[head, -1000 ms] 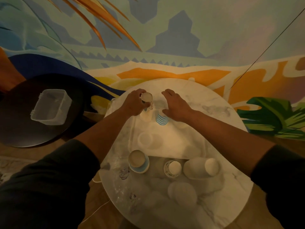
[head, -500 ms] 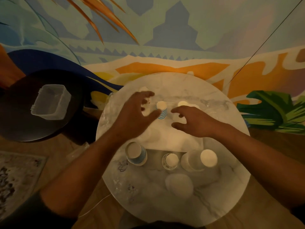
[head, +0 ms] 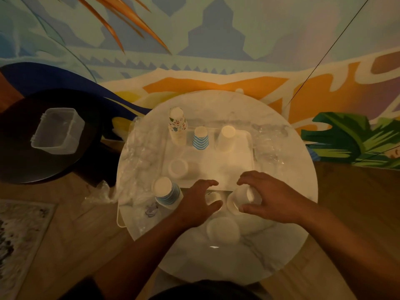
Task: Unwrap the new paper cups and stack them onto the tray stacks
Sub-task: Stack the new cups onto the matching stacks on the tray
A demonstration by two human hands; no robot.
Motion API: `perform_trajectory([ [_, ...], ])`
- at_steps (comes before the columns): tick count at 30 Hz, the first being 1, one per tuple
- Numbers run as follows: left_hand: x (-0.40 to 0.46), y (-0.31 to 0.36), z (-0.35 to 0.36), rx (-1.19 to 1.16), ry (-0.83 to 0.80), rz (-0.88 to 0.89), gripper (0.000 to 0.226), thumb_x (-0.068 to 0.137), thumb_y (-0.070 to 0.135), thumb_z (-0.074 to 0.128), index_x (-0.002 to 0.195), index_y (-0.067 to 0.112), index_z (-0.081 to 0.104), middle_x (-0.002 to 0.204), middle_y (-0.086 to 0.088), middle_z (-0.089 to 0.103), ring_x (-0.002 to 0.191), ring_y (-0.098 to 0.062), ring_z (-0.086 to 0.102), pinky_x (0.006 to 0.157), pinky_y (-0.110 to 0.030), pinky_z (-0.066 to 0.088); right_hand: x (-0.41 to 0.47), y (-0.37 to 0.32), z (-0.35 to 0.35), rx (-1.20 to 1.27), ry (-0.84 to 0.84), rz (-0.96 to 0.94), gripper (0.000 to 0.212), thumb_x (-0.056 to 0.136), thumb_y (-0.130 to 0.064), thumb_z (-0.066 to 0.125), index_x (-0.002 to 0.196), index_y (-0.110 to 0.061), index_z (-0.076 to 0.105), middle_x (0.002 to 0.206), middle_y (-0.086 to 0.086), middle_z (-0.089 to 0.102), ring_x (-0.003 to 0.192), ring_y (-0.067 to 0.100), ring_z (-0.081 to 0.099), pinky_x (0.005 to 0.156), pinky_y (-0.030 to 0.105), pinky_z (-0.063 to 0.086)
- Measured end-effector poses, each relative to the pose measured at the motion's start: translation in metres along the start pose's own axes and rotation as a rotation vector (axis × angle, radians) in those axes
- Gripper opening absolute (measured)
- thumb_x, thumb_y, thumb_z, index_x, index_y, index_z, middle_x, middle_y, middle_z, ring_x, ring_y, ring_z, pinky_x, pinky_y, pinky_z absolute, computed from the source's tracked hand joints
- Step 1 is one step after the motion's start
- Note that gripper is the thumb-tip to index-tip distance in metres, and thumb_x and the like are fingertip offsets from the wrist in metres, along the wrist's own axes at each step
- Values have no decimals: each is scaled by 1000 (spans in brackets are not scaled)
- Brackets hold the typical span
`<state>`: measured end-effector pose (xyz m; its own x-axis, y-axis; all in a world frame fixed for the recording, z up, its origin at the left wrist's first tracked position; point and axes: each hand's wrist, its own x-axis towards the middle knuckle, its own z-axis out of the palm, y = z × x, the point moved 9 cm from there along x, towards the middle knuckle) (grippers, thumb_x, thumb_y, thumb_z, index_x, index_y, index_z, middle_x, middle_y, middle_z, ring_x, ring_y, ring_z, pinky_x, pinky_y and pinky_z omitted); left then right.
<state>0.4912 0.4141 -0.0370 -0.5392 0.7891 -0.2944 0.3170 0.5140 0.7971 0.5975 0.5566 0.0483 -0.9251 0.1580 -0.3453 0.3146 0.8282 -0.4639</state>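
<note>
On the round marble table (head: 281,234) lies a white tray (head: 216,165). Along its far edge stand three upside-down cup stacks: a patterned stack (head: 177,126), a blue-striped stack (head: 200,138) and a plain white stack (head: 227,137). In front of the tray stands another blue-striped stack (head: 166,192). A small cup (head: 213,199) sits near it, and a white cup stack (head: 239,200) lies on its side. My left hand (head: 194,204) hovers with spread fingers beside the small cup. My right hand (head: 270,195) arches over the lying white stack, thumb at its near side.
Crumpled clear wrap lies left (head: 138,152) and right (head: 268,144) of the tray. A round white piece (head: 223,229) lies near the table's front. To the left, a dark round table (head: 26,165) holds a clear plastic box (head: 57,131). A painted wall stands behind.
Both hands have let go of the cups at the tray's far edge and pulled back to the front of the table. They are now over the small cup and the lying white stack.
</note>
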Motion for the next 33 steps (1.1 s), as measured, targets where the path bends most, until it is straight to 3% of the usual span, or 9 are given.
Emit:
perform_trajectory([
  [4, 12, -12, 18, 79, -50, -28, 61, 86, 35, 78, 140, 26, 52, 140, 5, 50, 126, -6, 49, 98, -9, 27, -1, 9, 20, -102, -33, -18, 57, 85, -52, 72, 134, -36, 48, 140, -15, 44, 116, 14, 55, 92, 33, 51],
  [8, 18, -26, 32, 70, -80, -91, 59, 86, 34, 76, 139, 26, 53, 140, 4, 50, 128, -13, 51, 106, -22, 36, 3, 14, 26, -192, -52, 14, 49, 88, -39, 71, 132, -30, 50, 136, -8, 46, 104, 19, 59, 82, 33, 52],
  [12, 19, -34, 36, 46, -64, -133, 58, 85, 32, 76, 138, 25, 54, 137, 4, 52, 122, -14, 54, 107, -32, 44, 4, 25, 25, -233, -82, 34, 49, 90, -39, 70, 133, -29, 50, 136, -7, 46, 97, 17, 58, 77, 29, 49],
  [17, 19, -39, 36, 7, -48, -142, 59, 83, 31, 78, 137, 24, 55, 134, 2, 55, 119, -15, 55, 105, -38, 48, -7, 45, 16, -210, -78, 83, 50, 88, -40, 73, 132, -30, 50, 137, -7, 47, 101, 17, 59, 85, 32, 52],
  [24, 12, -49, 34, -78, 12, -188, 56, 77, 37, 78, 129, 28, 58, 123, 6, 62, 108, -12, 61, 95, -40, 56, -20, 63, 8, -219, -41, 104, 52, 87, -43, 74, 132, -32, 49, 138, -8, 48, 106, 16, 58, 83, 26, 48],
  [26, 10, -51, 35, -105, 30, -195, 56, 76, 39, 76, 128, 28, 59, 121, 7, 63, 108, -11, 62, 94, -41, 56, -20, 60, 7, -258, -33, 98, 56, 87, -48, 73, 135, -31, 50, 142, -7, 49, 115, 17, 56, 92, 27, 46],
  [29, 7, -55, 35, -107, 42, -190, 52, 81, 32, 77, 130, 26, 58, 122, 8, 63, 110, -11, 61, 97, -38, 54, -20, 41, -4, -309, 85, 23, 62, 86, -57, 70, 138, -28, 54, 147, -1, 50, 132, 22, 48, 111, 35, 36],
  [33, -1, -64, 29, -114, 83, -192, 49, 86, 26, 76, 130, 25, 57, 124, 8, 60, 112, -12, 58, 96, -34, 52, -16, -11, -11, -50, 264, -144, 47, 91, -46, 69, 131, -23, 61, 136, -1, 58, 124, 16, 52, 103, 26, 42],
])
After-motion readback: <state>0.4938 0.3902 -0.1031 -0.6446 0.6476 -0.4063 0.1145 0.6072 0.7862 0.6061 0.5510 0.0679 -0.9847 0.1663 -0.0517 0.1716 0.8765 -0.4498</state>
